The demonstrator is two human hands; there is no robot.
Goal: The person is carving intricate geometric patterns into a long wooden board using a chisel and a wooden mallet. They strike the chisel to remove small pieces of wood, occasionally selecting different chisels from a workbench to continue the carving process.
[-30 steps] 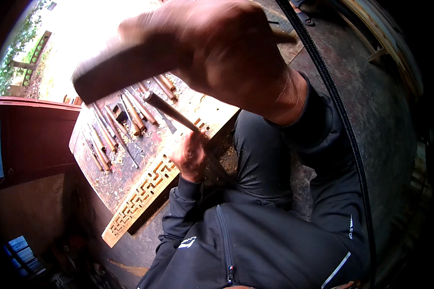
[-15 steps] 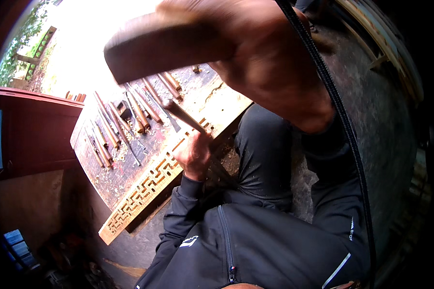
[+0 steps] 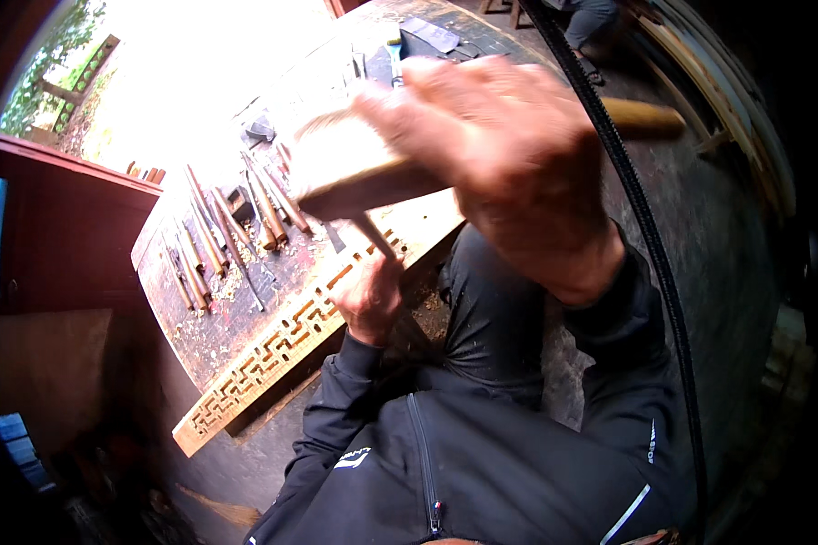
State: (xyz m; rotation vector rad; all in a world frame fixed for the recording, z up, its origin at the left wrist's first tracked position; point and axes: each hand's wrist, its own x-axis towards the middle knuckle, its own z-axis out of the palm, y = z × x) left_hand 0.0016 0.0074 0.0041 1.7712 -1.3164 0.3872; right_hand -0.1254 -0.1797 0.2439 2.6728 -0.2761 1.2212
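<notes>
My left hand (image 3: 367,298) is closed around a chisel (image 3: 373,235), whose handle rises at a slant out of the fist. Its cutting end is hidden by the hand, over a long pale wooden board (image 3: 211,425) with a carved fretwork pattern. In my right hand (image 3: 532,173), closed and blurred by motion, is a wooden mallet (image 3: 377,189). The mallet head is at the top of the chisel handle and covers its end; whether they touch I cannot tell. The mallet's light handle sticks out to the right beyond the hand.
Several wood-handled carving tools (image 3: 214,241) lie among shavings on the workbench (image 3: 186,336), left of the board. A brush (image 3: 394,56) lies farther back. A black cord (image 3: 641,204) hangs across the right of the view. Another person's leg (image 3: 593,20) shows at the far right.
The right hand has brought the mallet down from close under the camera to the top of the chisel handle. My left hand keeps its hold on the chisel in nearly the same spot.
</notes>
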